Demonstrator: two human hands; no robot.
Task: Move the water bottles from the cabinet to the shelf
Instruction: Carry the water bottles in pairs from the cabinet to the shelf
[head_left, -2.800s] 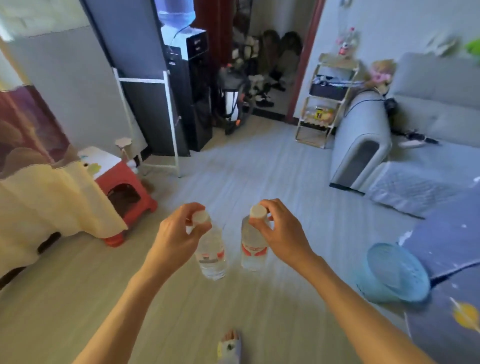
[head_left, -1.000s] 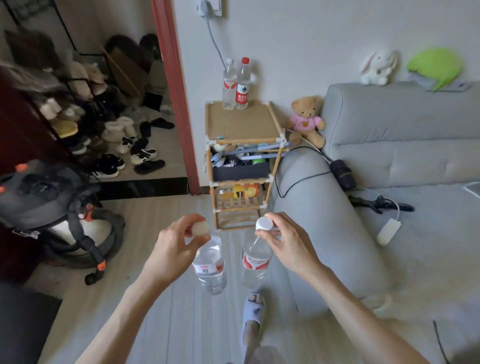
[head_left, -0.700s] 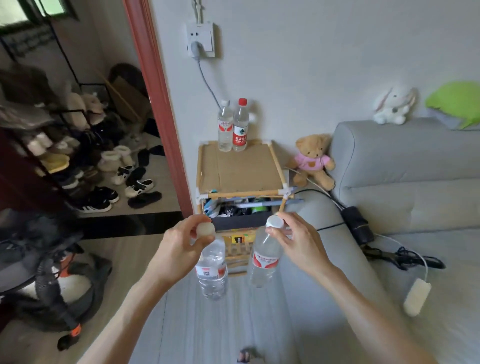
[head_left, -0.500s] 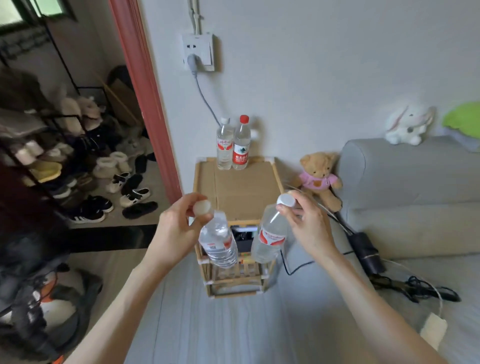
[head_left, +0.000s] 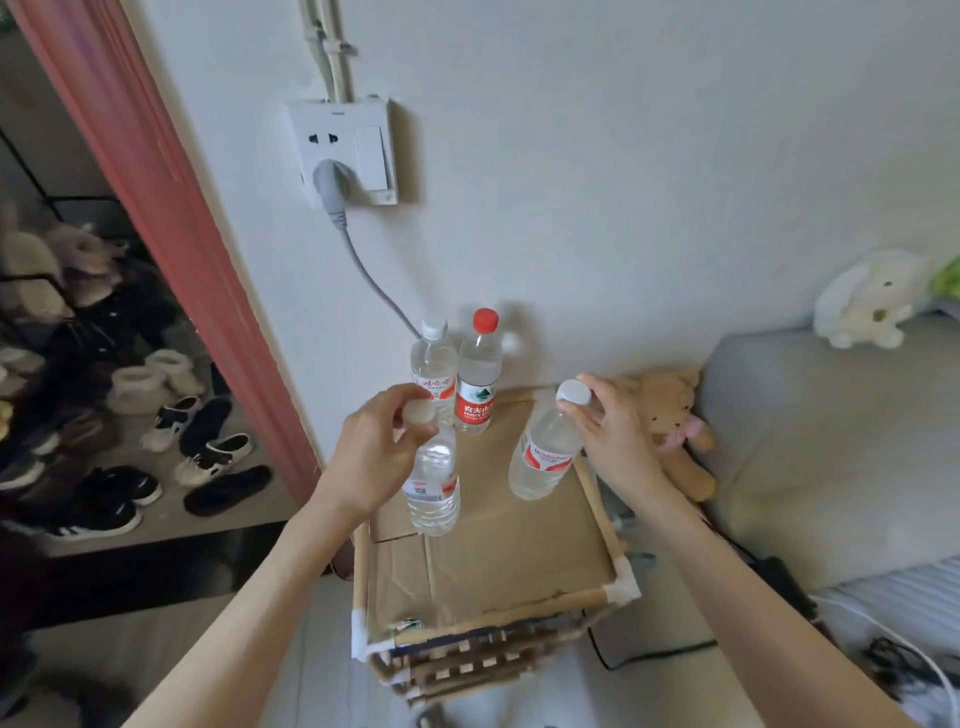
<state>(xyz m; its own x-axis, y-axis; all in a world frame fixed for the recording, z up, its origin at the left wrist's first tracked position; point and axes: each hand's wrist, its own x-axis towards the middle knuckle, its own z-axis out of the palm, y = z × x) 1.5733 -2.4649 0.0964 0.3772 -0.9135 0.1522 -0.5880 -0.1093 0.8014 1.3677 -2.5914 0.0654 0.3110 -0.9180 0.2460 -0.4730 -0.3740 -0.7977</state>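
Observation:
My left hand (head_left: 375, 451) pinches the white cap of a clear water bottle (head_left: 432, 486), which hangs over the left part of the wooden shelf's cardboard top (head_left: 498, 561). In my right hand (head_left: 613, 434) a second clear bottle (head_left: 540, 457) with a red label is held by its cap and tilts over the shelf's right side. Whether either bottle's base touches the cardboard cannot be told. Two more bottles stand at the back of the shelf against the wall: a white-capped bottle (head_left: 434, 358) and a red-capped bottle (head_left: 479, 374).
A wall socket (head_left: 343, 150) with a grey cable (head_left: 371, 278) hangs above the shelf. A teddy bear (head_left: 672, 421) leans between shelf and grey sofa (head_left: 810, 441). A white plush toy (head_left: 867, 301) sits on the sofa back. Shoes (head_left: 171, 447) lie left, beyond the red door frame (head_left: 171, 249).
I have walked up to the shelf; it now fills the lower middle of the view. Both hands have carried their bottles forward and now hold them over the cardboard top.

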